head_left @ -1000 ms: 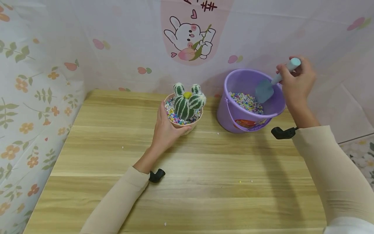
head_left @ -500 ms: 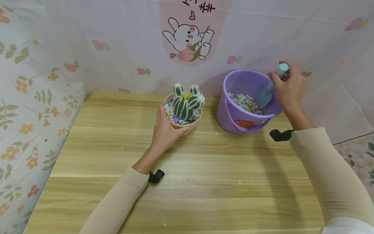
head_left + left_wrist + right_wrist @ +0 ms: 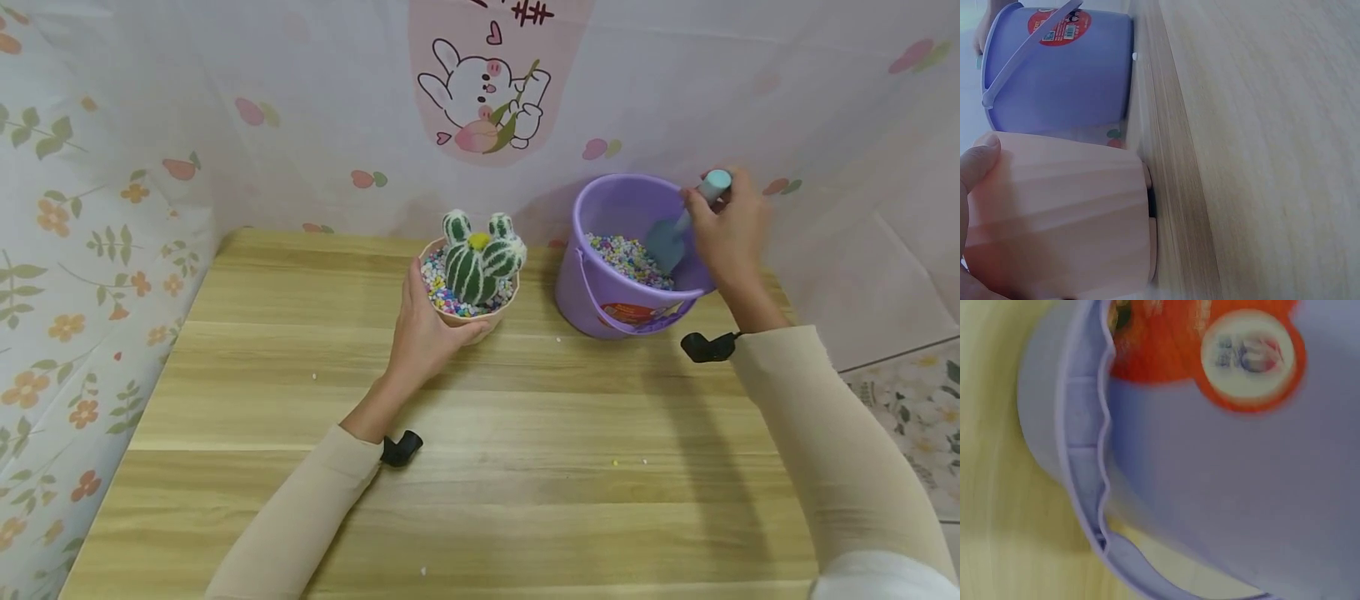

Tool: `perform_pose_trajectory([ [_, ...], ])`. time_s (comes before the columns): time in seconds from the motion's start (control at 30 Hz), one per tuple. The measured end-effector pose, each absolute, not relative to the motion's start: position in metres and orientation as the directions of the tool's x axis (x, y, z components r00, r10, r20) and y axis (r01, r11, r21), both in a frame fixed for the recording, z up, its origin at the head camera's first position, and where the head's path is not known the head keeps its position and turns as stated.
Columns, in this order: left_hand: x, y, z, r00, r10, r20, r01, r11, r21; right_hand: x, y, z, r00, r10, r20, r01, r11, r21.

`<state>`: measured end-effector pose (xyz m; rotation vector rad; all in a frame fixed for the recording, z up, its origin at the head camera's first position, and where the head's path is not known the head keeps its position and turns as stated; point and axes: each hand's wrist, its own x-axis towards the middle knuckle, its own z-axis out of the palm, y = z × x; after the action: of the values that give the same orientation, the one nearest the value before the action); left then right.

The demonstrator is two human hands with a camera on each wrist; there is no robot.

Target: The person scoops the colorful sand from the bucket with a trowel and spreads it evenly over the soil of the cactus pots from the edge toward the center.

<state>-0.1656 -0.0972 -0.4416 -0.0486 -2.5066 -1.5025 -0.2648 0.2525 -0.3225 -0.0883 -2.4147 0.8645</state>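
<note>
My left hand (image 3: 426,337) grips the near left side of a peach flower pot (image 3: 1066,212), thumb along the front and fingers round the left. In the pot a plush striped cactus (image 3: 471,271) with a yellow flower stands among multicoloured pebbles (image 3: 450,302). At the back right, my right hand (image 3: 735,237) holds a small shovel by its pale blue handle (image 3: 716,183), over the right rim of a purple bucket (image 3: 581,292). The shovel's blade (image 3: 663,246) slants down into the bucket, its tip at the pebbles (image 3: 626,257) inside.
A few stray pebbles (image 3: 615,462) lie on the wooden table (image 3: 480,517). The bucket's handle (image 3: 1029,56) hangs down its front. A printed cloth (image 3: 300,100) hangs behind the table, and a flowered one (image 3: 90,275) at the left.
The right hand and the shovel have moved left and slightly down, bringing the blade lower into the bucket against the pebbles. The left hand stays on the pot.
</note>
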Motion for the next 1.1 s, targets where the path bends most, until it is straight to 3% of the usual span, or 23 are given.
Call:
perform_pose_trajectory([
  [0.43, -0.168, -0.096, -0.442, -0.976, -0.088, 0.201, 0.136, 0.479, 0.867, -0.265, 0.255, -0.323, -0.883, 0.201, 0.425, -0.173, 0.703, -0.690],
  [0.67, -0.166, -0.096, -0.442, -0.976, -0.088, 0.200, 0.134, 0.480, 0.867, -0.268, 0.264, -0.321, -0.937, 0.149, 0.316, -0.205, 0.499, -0.842],
  [0.87, -0.165, -0.096, -0.442, -0.976, -0.083, 0.199, 0.137, 0.473, 0.870, -0.266, 0.265, -0.318, -0.952, 0.145, 0.270, -0.197, 0.382, -0.903],
  [1.1, -0.165, -0.096, -0.441, -0.975, -0.085, 0.207, 0.143, 0.475, 0.868, -0.268, 0.268, -0.317, -0.967, 0.161, 0.200, -0.198, 0.027, -0.980],
])
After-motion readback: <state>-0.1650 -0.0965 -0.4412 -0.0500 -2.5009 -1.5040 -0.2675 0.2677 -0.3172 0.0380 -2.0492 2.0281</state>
